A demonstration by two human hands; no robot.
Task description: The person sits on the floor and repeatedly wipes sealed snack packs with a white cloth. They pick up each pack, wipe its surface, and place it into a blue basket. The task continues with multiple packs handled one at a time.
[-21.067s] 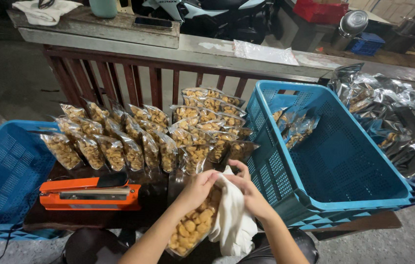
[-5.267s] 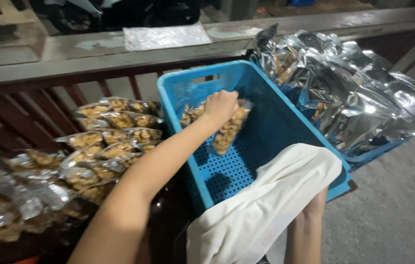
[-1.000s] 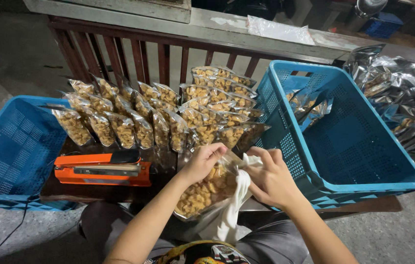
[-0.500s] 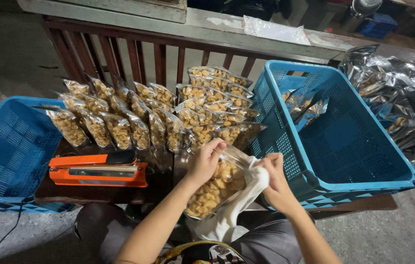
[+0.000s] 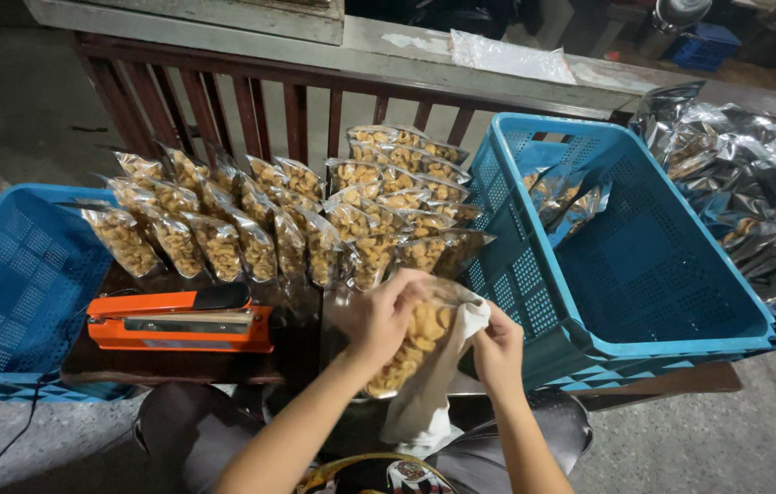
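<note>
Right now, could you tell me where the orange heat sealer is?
In the head view, the orange heat sealer lies on the dark table's left part, before the rows of snack bags and beside the left blue crate.

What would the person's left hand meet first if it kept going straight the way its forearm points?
The left hand points up and right, already gripping the clear snack bag. Beyond it, probably the near wall of the blue crate, though depth is unclear.
</note>
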